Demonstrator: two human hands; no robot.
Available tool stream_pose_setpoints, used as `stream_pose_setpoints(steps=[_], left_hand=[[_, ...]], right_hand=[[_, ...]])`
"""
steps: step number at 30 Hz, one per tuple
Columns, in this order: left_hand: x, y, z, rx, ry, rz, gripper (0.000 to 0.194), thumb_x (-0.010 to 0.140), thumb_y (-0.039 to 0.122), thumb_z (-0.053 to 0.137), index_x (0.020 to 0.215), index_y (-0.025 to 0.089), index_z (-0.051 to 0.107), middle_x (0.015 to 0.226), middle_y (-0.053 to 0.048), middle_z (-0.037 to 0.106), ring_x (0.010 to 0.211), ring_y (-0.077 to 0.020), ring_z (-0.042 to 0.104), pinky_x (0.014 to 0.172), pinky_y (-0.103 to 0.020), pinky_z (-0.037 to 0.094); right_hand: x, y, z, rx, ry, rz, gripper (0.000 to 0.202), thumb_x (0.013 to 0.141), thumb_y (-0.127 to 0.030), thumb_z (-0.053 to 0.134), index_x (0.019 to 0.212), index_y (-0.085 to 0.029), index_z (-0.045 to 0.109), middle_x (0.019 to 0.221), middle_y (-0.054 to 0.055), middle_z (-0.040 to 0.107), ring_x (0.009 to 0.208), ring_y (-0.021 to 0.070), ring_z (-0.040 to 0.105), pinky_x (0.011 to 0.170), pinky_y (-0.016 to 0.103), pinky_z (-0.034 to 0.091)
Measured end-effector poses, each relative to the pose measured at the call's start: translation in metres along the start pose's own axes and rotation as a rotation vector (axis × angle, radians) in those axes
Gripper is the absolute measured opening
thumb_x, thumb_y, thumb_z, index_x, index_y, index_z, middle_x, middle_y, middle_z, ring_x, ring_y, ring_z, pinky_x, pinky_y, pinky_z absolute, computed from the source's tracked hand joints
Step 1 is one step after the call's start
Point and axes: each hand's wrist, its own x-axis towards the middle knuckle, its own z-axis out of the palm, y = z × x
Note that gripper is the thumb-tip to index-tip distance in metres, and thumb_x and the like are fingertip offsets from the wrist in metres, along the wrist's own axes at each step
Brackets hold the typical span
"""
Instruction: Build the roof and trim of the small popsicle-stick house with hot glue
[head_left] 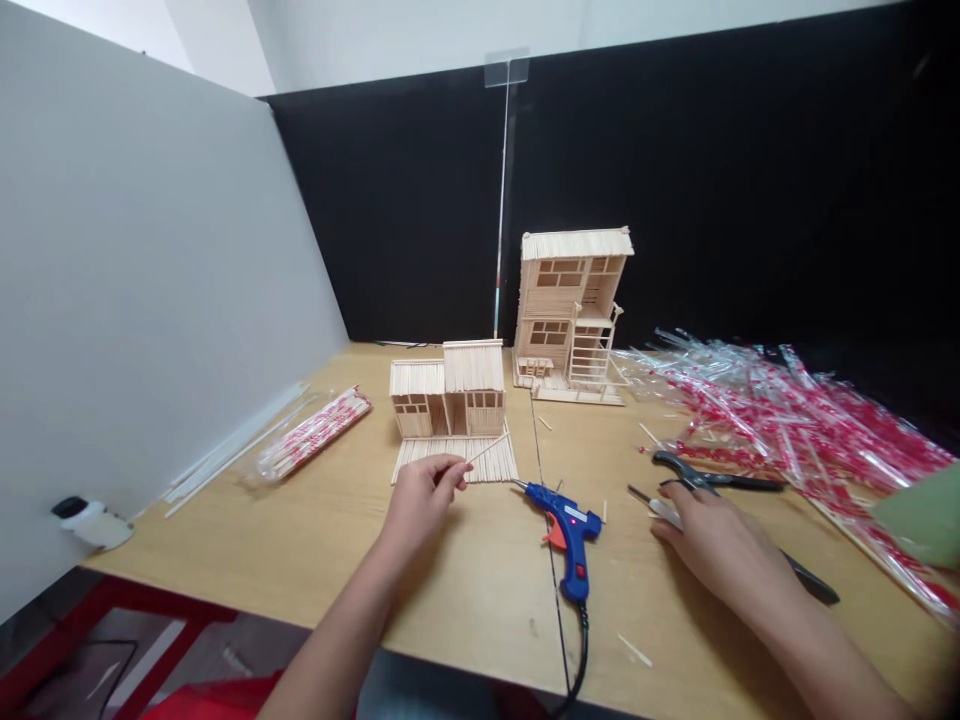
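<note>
My left hand (429,492) pinches a thin wooden stick (489,452) over the slatted front deck of a small stick house (448,400). On the right, my right hand (694,520) is closed at a dark-handled tool with a grey blade (665,512); my fingers partly hide it. Black-handled scissors (742,482) lie just beyond that hand. Between my hands a blue glue gun (574,535) rests on its side, its nozzle pointing left near the deck's corner and a small red light showing.
A taller two-storey stick house (574,315) stands at the back. Crumpled red and clear wrappers (795,420) pile up at the right. Wrapped sticks (315,435), pale strips (225,455) and a white bottle (94,523) are at the left. The glue gun's cord (583,650) crosses the front edge.
</note>
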Motion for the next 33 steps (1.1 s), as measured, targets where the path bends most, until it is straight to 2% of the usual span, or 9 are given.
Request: stream_pose_setpoints(steps=[3,5,8,11,15,17,23,27,33], left_hand=[[0.026,0.000,-0.008,0.279,0.004,0.167,0.027,0.092,0.029,0.053,0.079,0.014,0.071,0.067,-0.004,0.067,0.061,-0.0145,0.058,0.060,-0.025,0.041],[0.042,0.001,-0.010,0.379,0.003,0.254,0.024,0.093,0.025,0.052,0.080,0.016,0.071,0.068,-0.003,0.068,0.063,-0.0150,0.060,0.062,-0.025,0.042],[0.064,-0.001,-0.008,0.444,-0.015,0.358,0.021,0.092,0.021,0.054,0.082,0.018,0.071,0.074,-0.003,0.071,0.069,-0.0159,0.064,0.065,-0.025,0.045],[0.082,-0.009,-0.004,0.505,0.011,0.431,0.016,0.092,0.020,0.056,0.088,0.018,0.071,0.084,-0.005,0.074,0.076,-0.0182,0.067,0.071,-0.028,0.048],[0.092,-0.020,-0.003,0.547,0.111,0.477,0.014,0.093,0.021,0.057,0.090,0.019,0.071,0.087,-0.005,0.074,0.079,-0.0190,0.068,0.072,-0.029,0.050],[0.093,-0.024,-0.005,0.546,0.152,0.484,0.014,0.093,0.021,0.056,0.090,0.020,0.070,0.088,-0.005,0.074,0.080,-0.0192,0.068,0.072,-0.030,0.051],[0.095,-0.033,-0.015,0.471,0.303,0.434,0.014,0.092,0.024,0.058,0.101,0.023,0.070,0.097,-0.004,0.075,0.083,-0.0178,0.069,0.074,-0.030,0.052],[0.096,-0.039,-0.022,0.503,0.393,0.427,0.012,0.092,0.026,0.059,0.092,0.022,0.070,0.088,-0.002,0.072,0.078,-0.0161,0.065,0.070,-0.028,0.049],[0.098,-0.044,-0.022,0.608,0.482,0.502,0.008,0.089,0.027,0.064,0.086,0.022,0.070,0.088,-0.003,0.067,0.085,-0.0179,0.061,0.075,-0.031,0.047]], right_hand=[[0.010,-0.011,-0.014,0.040,0.156,-0.101,0.027,0.085,-0.028,0.063,0.107,-0.013,0.065,0.103,0.017,0.068,0.096,0.0353,0.065,0.080,0.042,0.047],[0.024,-0.027,-0.031,0.219,0.242,-0.227,0.024,0.089,-0.029,0.060,0.108,-0.015,0.065,0.107,0.014,0.069,0.096,0.0300,0.066,0.083,0.040,0.049],[0.054,-0.063,-0.055,0.512,0.269,-0.373,0.022,0.091,-0.028,0.059,0.111,-0.021,0.066,0.100,0.007,0.071,0.087,0.0224,0.068,0.075,0.033,0.051],[0.089,-0.101,-0.066,0.692,0.311,-0.453,0.028,0.087,-0.022,0.066,0.115,-0.020,0.065,0.088,0.004,0.073,0.076,0.0190,0.067,0.070,0.030,0.051],[0.124,-0.133,-0.061,0.697,0.401,-0.513,0.005,0.086,-0.017,0.067,0.088,-0.019,0.071,0.079,0.003,0.073,0.073,0.0189,0.066,0.068,0.030,0.048],[0.134,-0.139,-0.057,0.672,0.436,-0.539,0.010,0.087,-0.016,0.066,0.079,-0.019,0.071,0.078,0.003,0.073,0.074,0.0190,0.067,0.070,0.030,0.048],[0.147,-0.146,-0.046,0.669,0.452,-0.538,0.013,0.089,-0.016,0.064,0.081,-0.019,0.073,0.082,0.004,0.076,0.077,0.0199,0.069,0.072,0.030,0.049],[0.146,-0.150,-0.038,0.675,0.434,-0.485,0.012,0.089,-0.018,0.065,0.080,-0.019,0.073,0.080,0.003,0.075,0.075,0.0202,0.069,0.070,0.031,0.048],[0.144,-0.153,-0.031,0.716,0.445,-0.477,0.011,0.089,-0.017,0.065,0.080,-0.019,0.072,0.081,0.003,0.075,0.075,0.0195,0.068,0.069,0.030,0.047]])
